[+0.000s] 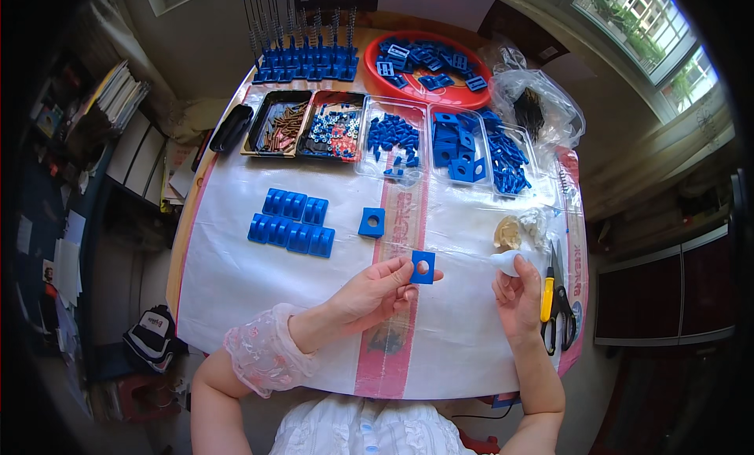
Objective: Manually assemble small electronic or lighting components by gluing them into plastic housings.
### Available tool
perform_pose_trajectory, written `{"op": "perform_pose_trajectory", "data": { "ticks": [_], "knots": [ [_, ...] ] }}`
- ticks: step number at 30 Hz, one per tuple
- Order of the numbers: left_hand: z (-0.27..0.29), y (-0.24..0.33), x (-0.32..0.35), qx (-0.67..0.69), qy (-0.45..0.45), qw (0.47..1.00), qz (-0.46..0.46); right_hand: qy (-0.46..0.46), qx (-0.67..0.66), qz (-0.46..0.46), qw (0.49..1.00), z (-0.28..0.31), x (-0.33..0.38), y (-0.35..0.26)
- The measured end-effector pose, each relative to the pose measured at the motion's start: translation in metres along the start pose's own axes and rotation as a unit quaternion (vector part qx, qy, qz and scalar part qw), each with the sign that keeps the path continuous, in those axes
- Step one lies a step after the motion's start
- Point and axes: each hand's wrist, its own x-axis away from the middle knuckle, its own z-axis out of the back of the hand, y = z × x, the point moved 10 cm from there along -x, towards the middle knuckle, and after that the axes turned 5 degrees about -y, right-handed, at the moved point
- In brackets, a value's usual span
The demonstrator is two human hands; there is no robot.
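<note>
My left hand [365, 299] pinches a small blue square plate [428, 278] with a round hole, holding it up over the middle of the table. In my right hand [518, 306] is a small white rounded thing, perhaps a squeeze bottle [504, 262], gripped between thumb and fingers and pointing left. Just beyond my left hand, a second blue piece with a hole [366, 229] lies on the white table cover [314, 298]. Two rows of blue curved parts [289, 232] sit left of it. A beige lump [507, 233] and crumpled clear plastic [539, 224] lie beyond my right hand.
Black-handled scissors [559, 317] and a yellow-handled tool [546, 302] lie at right. Along the back stand black trays of screws [284, 126] and small fittings [334, 133], clear trays of blue parts [393, 137], a red basin [375, 82], a plastic bag [561, 113] and upright springs on rods [306, 58].
</note>
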Motion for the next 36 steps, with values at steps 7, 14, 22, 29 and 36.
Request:
{"op": "perform_pose_trajectory", "data": {
  "ticks": [7, 14, 22, 29, 36],
  "knots": [
    [0.0073, -0.0044, -0.0024, 0.004, 0.000, 1.000, 0.000, 0.012, 0.032, 0.015, 0.999, 0.0011, -0.0003, -0.0027],
    [0.0084, -0.0029, -0.0021, -0.008, -0.002, 1.000, -0.004, 0.019, 0.041, 0.016, 0.999, 0.0020, -0.0003, -0.0023],
    [0.0071, -0.0028, -0.0021, -0.014, 0.009, 1.000, 0.003, 0.012, 0.003, 0.025, 1.000, 0.0049, -0.0010, -0.0009],
    [0.0060, -0.0032, -0.0025, -0.017, 0.010, 1.000, 0.003, 0.006, 0.010, 0.025, 1.000, 0.0046, -0.0009, -0.0016],
    [0.0104, -0.0063, -0.0041, -0.013, 0.003, 1.000, 0.009, 0.008, 0.013, 0.027, 1.000, 0.0050, -0.0017, -0.0008]
  ]
}}
